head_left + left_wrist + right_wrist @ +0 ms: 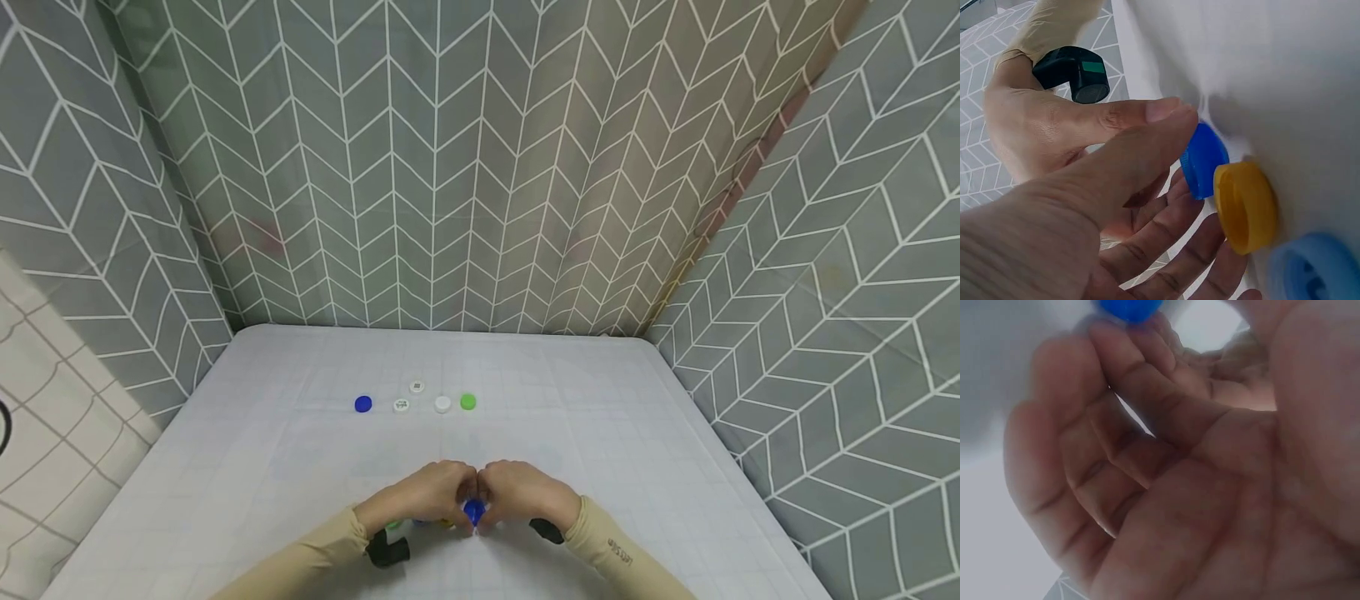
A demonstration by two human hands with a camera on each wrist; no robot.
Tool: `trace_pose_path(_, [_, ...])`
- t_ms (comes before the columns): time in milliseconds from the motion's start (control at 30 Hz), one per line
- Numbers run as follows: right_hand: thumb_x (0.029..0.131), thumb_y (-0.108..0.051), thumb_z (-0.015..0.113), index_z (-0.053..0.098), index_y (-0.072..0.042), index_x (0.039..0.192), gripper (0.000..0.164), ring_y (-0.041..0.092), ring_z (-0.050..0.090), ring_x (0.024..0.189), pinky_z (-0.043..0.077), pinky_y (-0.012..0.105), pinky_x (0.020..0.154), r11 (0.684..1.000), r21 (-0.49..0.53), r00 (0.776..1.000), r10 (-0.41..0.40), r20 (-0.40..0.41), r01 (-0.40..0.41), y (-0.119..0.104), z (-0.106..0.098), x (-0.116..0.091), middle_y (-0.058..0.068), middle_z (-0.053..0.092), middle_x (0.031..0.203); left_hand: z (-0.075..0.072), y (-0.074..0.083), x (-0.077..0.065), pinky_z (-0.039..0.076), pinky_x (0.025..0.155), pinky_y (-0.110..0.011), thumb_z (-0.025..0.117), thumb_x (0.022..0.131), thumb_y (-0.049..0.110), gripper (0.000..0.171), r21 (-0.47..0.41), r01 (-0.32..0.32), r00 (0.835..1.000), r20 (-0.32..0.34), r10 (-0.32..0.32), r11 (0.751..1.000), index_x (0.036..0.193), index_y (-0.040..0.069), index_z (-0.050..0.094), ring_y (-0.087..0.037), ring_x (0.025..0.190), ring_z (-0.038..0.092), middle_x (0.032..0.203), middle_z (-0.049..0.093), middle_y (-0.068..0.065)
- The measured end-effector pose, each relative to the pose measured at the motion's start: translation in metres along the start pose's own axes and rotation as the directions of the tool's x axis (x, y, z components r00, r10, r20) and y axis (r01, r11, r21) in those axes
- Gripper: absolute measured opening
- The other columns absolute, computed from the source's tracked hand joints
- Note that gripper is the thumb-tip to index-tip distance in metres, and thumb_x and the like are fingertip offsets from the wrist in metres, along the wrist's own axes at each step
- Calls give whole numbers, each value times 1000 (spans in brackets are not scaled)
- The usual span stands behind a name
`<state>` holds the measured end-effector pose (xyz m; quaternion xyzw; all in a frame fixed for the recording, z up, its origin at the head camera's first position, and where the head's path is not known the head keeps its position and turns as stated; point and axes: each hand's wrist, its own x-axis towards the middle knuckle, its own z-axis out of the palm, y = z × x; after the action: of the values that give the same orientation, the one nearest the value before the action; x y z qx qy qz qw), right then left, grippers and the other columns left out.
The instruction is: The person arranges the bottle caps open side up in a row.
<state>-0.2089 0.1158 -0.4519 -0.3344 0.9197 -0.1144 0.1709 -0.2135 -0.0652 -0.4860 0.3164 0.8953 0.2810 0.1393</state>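
Note:
Both hands meet near the table's front edge in the head view. Between them is a blue bottle cap (474, 511), pinched by my left hand (437, 492) and my right hand (522, 490). The left wrist view shows the thumb tips close together at the edge of the blue cap (1205, 161), with fingers behind it. Beside it stand a yellow bottle cap (1246, 207) and a light blue cap (1313, 269). In the right wrist view, the curved fingers (1141, 381) reach toward the blue cap (1129, 307), which is cut off by the frame.
Farther back on the white table (600, 417) lie a dark blue cap (363, 404), a green cap (468, 402), a plain white cap (442, 404) and two printed white caps (401, 405). Another green cap (393, 524) shows partly beside the left wrist. Patterned curtains (450, 167) surround the table.

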Motion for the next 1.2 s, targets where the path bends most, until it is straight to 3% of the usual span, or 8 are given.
trace_pose_path(200, [72,-42,82,68,-16,85,33,-1,48,61,43,17,57,1000,11,1000,-9,-25,9,3,-4,3,-16,56,70,-10,1,-4,45,65,-20,88,65,30,38,-64,41,999,23,-39,997,95,17,67,-2,74,52,85,61,11])
trace_pose_path(500, [84,-34,74,70,-13,99,27,-4,53,66,45,16,63,994,79,989,-57,-135,69,6,-6,9,-11,67,81,-22,0,-6,46,63,-24,83,71,28,29,-120,80,997,-8,-81,990,92,15,67,-6,73,55,84,62,7])
trace_pose_path(933, [86,-24,73,70,-9,100,21,-2,53,64,44,16,59,987,116,949,-67,-308,107,5,-8,35,-4,68,78,-40,-18,-9,45,61,-25,77,79,21,17,-152,82,987,-126,-101,985,88,11,66,-10,69,55,77,64,4])
trace_pose_path(1200, [86,-23,72,70,-8,103,23,0,55,65,44,17,61,991,98,928,-54,-369,96,-6,-12,68,-2,70,80,-54,-42,-10,43,57,-23,77,79,17,15,-128,141,957,-236,-169,982,82,9,65,-10,63,53,69,64,3])
